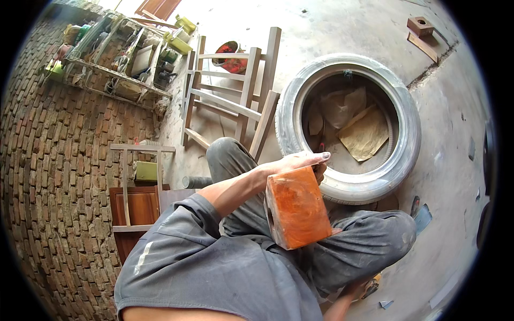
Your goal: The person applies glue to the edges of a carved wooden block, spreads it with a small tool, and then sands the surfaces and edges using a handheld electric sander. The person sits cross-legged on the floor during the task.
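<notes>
My left hand [303, 161] grips the far edge of an orange-stained wooden block [300, 208], its fingers bent over the rim and partly hidden behind it. The block is tilted above my lap, and a dark hole shows in its left side. Low at the right, my right hand [354, 290] reaches down beside my right leg. Its fingers are mostly hidden, close to a small dark and yellow object [371, 286] that I cannot make out. Just beyond the block lies a tyre [292, 96] with a yellowish-brown sheet [364, 134] and a crumpled pale wrapping [342, 107] inside it.
Bare wooden frames [251, 80] stand past my left knee, with a red-stained bucket [231, 58] behind. A cluttered metal rack [118, 53] is against the brick wall [69, 160]. A holed brown block [421, 25] lies far right. Blue scrap [423, 218] lies near my right knee.
</notes>
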### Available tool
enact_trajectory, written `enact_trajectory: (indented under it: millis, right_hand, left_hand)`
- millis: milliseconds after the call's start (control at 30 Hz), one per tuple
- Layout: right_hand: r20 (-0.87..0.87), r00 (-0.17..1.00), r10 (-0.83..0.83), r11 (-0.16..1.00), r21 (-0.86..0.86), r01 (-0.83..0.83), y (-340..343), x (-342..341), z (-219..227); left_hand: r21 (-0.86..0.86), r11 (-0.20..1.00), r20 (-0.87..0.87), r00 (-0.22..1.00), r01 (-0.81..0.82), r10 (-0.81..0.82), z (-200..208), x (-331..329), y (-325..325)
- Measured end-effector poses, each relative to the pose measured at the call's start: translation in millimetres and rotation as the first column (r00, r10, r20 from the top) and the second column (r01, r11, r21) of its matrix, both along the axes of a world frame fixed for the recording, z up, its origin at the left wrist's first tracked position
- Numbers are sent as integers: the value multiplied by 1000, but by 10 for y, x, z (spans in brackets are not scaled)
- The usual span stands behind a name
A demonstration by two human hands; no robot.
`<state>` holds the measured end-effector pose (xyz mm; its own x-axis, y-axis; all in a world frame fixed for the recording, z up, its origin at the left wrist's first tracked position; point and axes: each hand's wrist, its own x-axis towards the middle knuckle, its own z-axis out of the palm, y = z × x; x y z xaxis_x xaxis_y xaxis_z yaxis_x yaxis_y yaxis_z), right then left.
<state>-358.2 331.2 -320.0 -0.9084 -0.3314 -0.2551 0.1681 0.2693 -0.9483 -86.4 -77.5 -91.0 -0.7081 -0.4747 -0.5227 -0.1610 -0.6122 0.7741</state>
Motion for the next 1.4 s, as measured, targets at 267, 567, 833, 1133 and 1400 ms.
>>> enact_trajectory:
  millis: [267, 567, 833, 1133, 1400]
  right_hand:
    - [-30, 999, 22, 998, 65, -20, 35, 10, -17]
    - [-39, 998, 58, 995, 86, -54, 9, 11, -62]
    - [-72, 993, 93, 989, 120, -84, 62, 79, -71]
    - [-205, 970, 132, 975, 203, -90, 144, 100, -234]
    - [-315, 946, 79, 958, 285, 15, 41, -260, -254]
  left_hand:
    - [60, 996, -1, 998, -70, 70, 130, -63, 45]
    - [-8, 999, -9, 999, 45, -45, -18, -75, 28]
    - [15, 999, -27, 999, 29, -29, -95, -4, 46]
    - [78, 978, 265, 950, -193, 167, 144, -91, 30]
    - [214, 972, -325, 932, -92, 160, -314, 229, 95]
